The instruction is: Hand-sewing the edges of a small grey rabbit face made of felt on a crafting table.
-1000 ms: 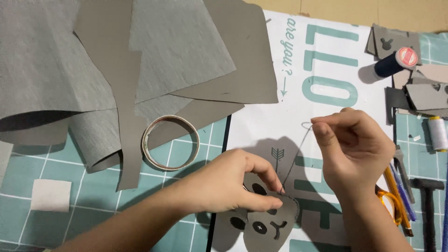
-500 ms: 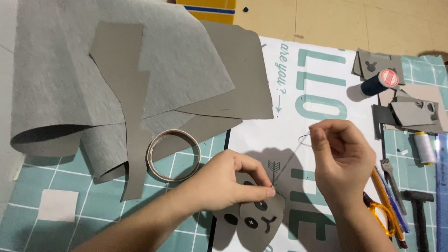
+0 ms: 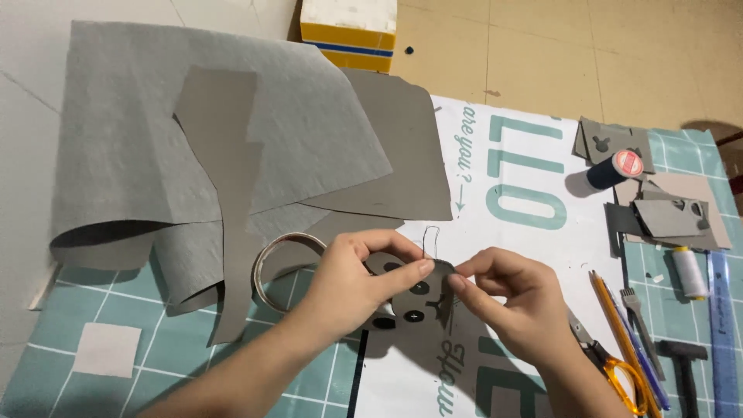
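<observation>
Head view looked down on a desk covered by a teal cutting mat point(image 3: 93, 310), and everything here is placed against the small grey felt face piece point(image 3: 414, 298) held near the middle. Far to its left lay a pale square patch point(image 3: 107, 350) on the mat, and up to the left sat large curled sheets of grey felt point(image 3: 217, 147). Just left of the piece a roll of tape point(image 3: 280, 267) lay partly under the felt. The left hand point(image 3: 352, 282) was closed on the piece's left edge, thumb on top and fingers beneath. The piece, with dark eye spots and a stitched nose, was lifted slightly above a white printed sheet point(image 3: 534, 240). A thin thread point(image 3: 430, 240) looped up just above it. The right hand point(image 3: 515, 306) pinched the piece's right edge, its fingertips almost meeting the left thumb. To the right lay orange-handled scissors point(image 3: 619, 375) and pencils point(image 3: 619, 325); farther up right stood a dark thread spool point(image 3: 615, 169), grey felt scraps point(image 3: 669, 217) and a white spool point(image 3: 689, 272).
</observation>
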